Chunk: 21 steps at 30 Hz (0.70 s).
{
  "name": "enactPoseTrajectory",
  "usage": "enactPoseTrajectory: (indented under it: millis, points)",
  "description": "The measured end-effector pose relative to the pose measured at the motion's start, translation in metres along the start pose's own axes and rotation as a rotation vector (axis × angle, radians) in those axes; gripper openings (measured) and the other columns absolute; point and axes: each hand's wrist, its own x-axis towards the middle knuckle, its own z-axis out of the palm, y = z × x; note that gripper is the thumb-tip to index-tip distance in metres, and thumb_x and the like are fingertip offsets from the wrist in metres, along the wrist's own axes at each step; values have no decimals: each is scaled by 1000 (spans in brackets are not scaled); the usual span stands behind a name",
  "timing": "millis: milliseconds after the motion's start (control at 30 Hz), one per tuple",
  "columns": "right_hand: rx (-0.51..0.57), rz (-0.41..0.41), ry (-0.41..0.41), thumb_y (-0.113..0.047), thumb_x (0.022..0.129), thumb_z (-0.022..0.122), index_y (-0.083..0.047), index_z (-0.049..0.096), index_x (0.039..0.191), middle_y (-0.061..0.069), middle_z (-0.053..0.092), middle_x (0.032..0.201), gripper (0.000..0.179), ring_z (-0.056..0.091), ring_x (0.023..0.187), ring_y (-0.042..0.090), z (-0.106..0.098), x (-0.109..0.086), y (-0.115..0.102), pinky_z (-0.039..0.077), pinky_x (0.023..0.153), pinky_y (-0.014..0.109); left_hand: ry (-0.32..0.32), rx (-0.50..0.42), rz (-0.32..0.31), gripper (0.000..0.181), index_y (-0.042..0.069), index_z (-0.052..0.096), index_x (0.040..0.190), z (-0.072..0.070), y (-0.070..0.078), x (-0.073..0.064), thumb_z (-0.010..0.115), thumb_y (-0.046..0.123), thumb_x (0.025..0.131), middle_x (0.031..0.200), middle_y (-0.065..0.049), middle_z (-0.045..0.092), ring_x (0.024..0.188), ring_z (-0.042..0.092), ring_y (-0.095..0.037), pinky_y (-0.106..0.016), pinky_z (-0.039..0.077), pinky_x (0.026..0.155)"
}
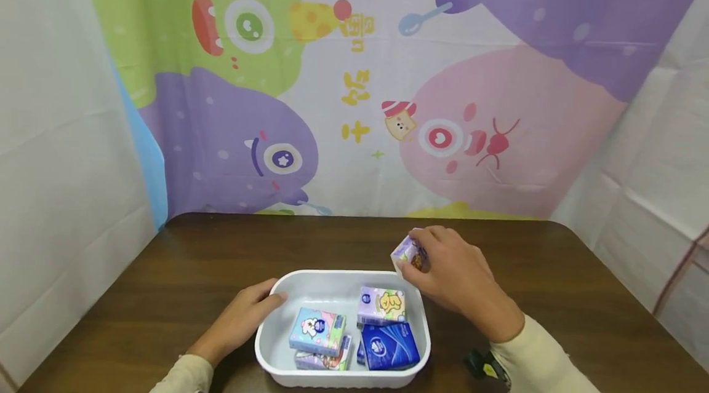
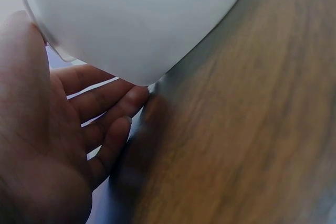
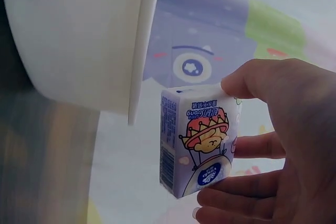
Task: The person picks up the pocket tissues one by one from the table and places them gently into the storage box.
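My right hand [image 1: 454,270] grips a small purple-and-white tissue pack [image 3: 202,140] between thumb and fingers, just above the back right corner of the white plastic basin [image 1: 343,379]. A cartoon figure with a crown is printed on the pack's face in the right wrist view. At the basin's left end, my left hand [image 1: 244,313] holds the rim, thumb over the edge and fingers against the outer wall. Inside the basin lie a purple bear-print tissue pack [image 1: 382,305], a dark blue tissue pack [image 1: 391,347] and a light blue-and-pink tissue pack [image 1: 317,330] on top of another purple pack [image 1: 324,361].
The basin stands on a dark brown wooden table [image 1: 221,251] near its front edge. A cartoon-print curtain [image 1: 354,178] hangs behind the table, with pale cloth at both sides. By the right sleeve sits a small black object with a yellow mark [image 1: 482,365].
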Motion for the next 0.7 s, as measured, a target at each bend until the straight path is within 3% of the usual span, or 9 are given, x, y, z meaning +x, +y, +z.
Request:
enactPoseTrajectory:
  millis: [400,700]
  points:
    - [11,-133,-7,-54,87,68,-16,67,122,6,66,121,51,62,109,25,4,4,-30,58,78,44,3,-2,-7,31,9,66,121,0,1,-1,57,32,102,99,-5,69,84,66,-17,-29,55,70]
    - [25,-197,-64,-55,86,68,-20,66,125,3,64,126,53,61,111,21,8,1,-45,57,82,40,0,1,-10,31,9,66,121,0,0,0,56,31,103,99,-6,70,83,66,-17,-29,55,70]
